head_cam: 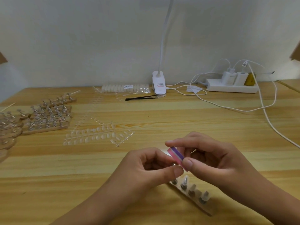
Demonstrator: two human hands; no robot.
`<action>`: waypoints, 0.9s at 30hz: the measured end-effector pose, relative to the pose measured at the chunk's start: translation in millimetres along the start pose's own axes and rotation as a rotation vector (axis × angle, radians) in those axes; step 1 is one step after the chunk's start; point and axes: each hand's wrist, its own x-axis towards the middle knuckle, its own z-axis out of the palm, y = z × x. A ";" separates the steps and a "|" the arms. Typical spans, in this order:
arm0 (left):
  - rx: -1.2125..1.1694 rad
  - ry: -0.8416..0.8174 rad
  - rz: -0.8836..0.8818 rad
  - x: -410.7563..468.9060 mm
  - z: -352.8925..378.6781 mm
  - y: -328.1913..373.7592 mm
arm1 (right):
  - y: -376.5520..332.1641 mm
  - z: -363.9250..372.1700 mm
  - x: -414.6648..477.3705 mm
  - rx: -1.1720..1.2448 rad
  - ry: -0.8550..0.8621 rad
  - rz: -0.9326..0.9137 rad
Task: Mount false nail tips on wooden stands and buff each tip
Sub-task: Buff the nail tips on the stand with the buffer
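Note:
My right hand (206,158) pinches a small pink and purple buffer block (177,155) between thumb and fingers. My left hand (151,166) holds a small metal-based nail peg (174,164) right against the block's lower edge; the nail tip on it is hidden by my fingers. Below both hands lies a wooden stand (193,194) with several pegs, some carrying clear nail tips. Loose strips of clear nail tips (95,135) lie on the table to the left.
Several more wooden stands with mounted tips (48,116) crowd the left edge. At the back sit a bag of nail tips (125,88), black tweezers (142,97), a white clip lamp (159,85), and a power strip (232,86) with white cables trailing right.

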 end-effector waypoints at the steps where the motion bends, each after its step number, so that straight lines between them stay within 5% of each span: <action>1: -0.006 0.010 -0.003 0.5 -0.2 -0.3 | -0.1 -0.2 -0.4 0.002 0.004 0.001; 27: -0.050 -0.014 -0.015 -1.0 4.0 -3.9 | -4.8 1.8 -2.5 0.098 0.020 0.087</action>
